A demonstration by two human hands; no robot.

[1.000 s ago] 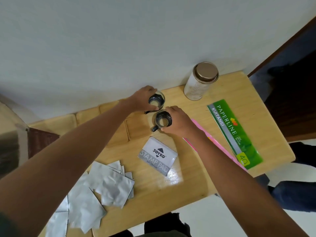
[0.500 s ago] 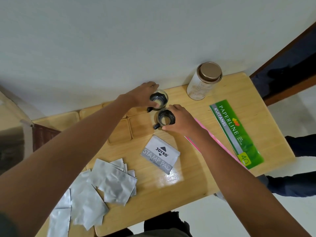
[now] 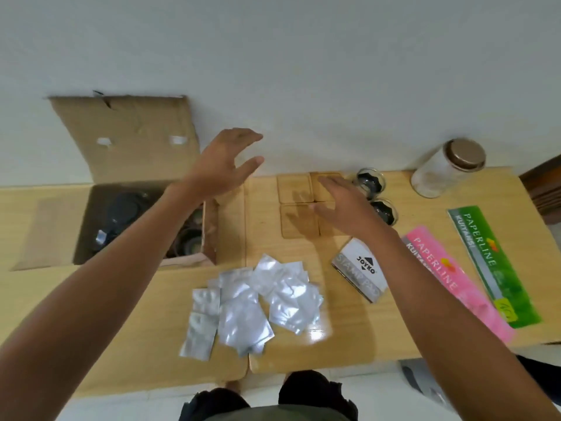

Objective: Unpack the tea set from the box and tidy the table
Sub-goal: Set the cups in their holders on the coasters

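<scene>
Both hands are empty, fingers spread: the left hand [image 3: 223, 165] raised beside the open box [image 3: 121, 183], the right hand [image 3: 343, 208] over the wooden coasters [image 3: 299, 205]. The two glass cups [image 3: 375, 192] just beside could be toppled if brushed by the right hand

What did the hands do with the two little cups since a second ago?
Both hands let go of the cups. The left hand lifted, open, toward the box; the right hand pulled back, open, over the coasters. The two cups stayed standing by the coasters. The jar, stamp pad and foil packets stayed put.
</scene>
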